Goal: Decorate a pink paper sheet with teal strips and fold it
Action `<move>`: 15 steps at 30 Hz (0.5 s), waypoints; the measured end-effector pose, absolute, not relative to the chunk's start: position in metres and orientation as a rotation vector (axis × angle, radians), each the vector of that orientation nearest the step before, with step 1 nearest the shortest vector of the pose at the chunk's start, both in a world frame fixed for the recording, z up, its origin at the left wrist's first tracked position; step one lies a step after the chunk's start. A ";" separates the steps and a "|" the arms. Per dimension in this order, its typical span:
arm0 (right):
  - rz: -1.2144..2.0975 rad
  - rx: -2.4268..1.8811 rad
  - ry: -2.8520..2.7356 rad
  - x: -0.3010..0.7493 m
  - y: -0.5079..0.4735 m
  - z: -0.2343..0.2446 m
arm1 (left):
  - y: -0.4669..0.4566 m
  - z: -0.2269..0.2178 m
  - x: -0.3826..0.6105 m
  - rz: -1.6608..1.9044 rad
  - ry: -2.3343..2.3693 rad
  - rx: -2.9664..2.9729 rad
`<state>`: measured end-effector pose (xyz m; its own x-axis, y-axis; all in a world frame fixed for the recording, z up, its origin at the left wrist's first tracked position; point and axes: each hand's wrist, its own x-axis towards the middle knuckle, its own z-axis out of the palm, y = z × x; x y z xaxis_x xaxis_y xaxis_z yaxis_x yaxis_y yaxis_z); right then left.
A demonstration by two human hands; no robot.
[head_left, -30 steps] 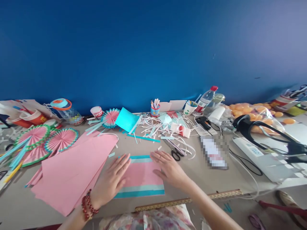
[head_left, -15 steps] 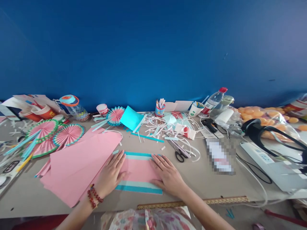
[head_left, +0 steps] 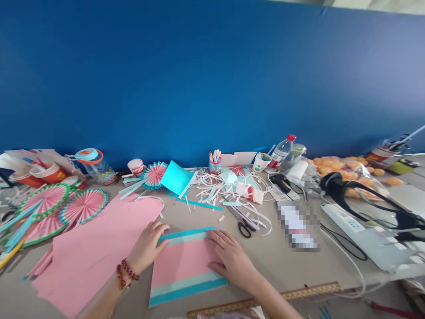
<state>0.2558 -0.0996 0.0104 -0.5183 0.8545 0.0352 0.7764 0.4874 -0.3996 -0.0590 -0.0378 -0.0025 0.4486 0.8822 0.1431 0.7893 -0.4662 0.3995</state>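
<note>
A pink sheet of paper with teal and pale blue strips along its long edges [head_left: 186, 261] lies on the table before me. My left hand [head_left: 148, 246], with a red bead bracelet [head_left: 124, 272] at the wrist, is at its upper left corner, fingers bent, thumb apart from them. My right hand [head_left: 232, 259] rests on the sheet's right side, fingers stretched out and holding nothing. A stack of plain pink paper [head_left: 96, 248] lies to the left, partly behind my left forearm. Black-handled scissors [head_left: 245, 229] lie beyond my right hand.
Pleated paper rosettes [head_left: 84, 206] lie at left, a teal sheet [head_left: 177, 178] and paper scraps [head_left: 212, 188] behind. A bottle [head_left: 282, 153], a blurred-out object [head_left: 297, 226], a power strip [head_left: 347, 219] and a black headset-like frame [head_left: 335, 186] are at right. A patterned strip [head_left: 308, 290] edges the table.
The striped sheet has turned slightly, its left end nearer me. My left hand's fingers have gone from flat to bent at its corner. The view has tilted upward.
</note>
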 end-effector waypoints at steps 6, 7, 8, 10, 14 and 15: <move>0.410 -1.394 -2.448 0.264 -0.102 0.013 | -0.034 0.026 -0.060 0.402 1.192 2.117; 0.346 -1.395 -2.408 0.264 -0.102 0.016 | -0.034 0.030 -0.063 0.461 1.171 2.076; 0.270 -1.391 -2.363 0.264 -0.103 0.020 | -0.032 0.033 -0.066 0.542 1.204 2.021; 0.110 -1.358 -2.268 0.262 -0.103 0.031 | -0.029 0.036 -0.070 0.738 1.330 1.880; -0.006 -1.183 -2.307 0.252 -0.106 0.049 | -0.037 0.029 -0.054 1.043 1.445 1.401; 0.012 -1.148 -2.355 0.249 -0.107 0.050 | -0.043 0.026 -0.045 1.064 1.412 1.291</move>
<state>0.2494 -0.1072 0.0502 -0.5082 0.7379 0.4440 0.7332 0.6412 -0.2264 -0.0454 -0.0430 0.0256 -0.0303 0.9969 -0.0730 0.2048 0.0777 0.9757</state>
